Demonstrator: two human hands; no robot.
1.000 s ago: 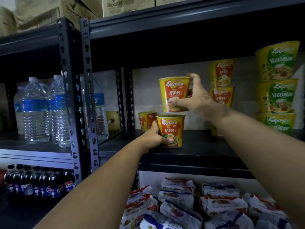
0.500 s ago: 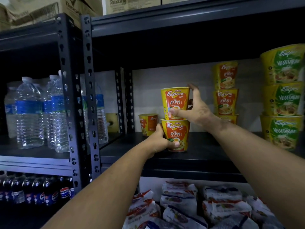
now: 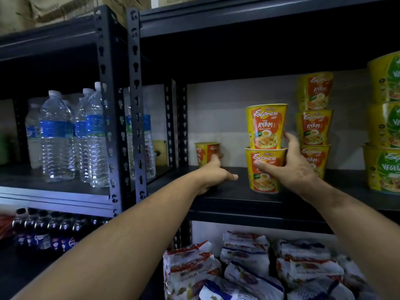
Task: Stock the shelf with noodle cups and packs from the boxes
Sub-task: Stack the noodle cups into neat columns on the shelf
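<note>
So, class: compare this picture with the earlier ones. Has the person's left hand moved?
Yes. The left hand has let go of the bottom Ayam cup and shifted left along the shelf, toward the small lone cup at the back.

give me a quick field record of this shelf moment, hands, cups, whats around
left hand: open, on the shelf board, reaching toward the single small cup at the back
right hand: grip on the two-cup stack, thumb across the lower cup
upper cup: red Ayam, sits upright on the lower cup
behind stack: three red Ayam cups stacked
far right: green vegetarian cups
left bay: water bottles
shelf below: noodle packs
</note>
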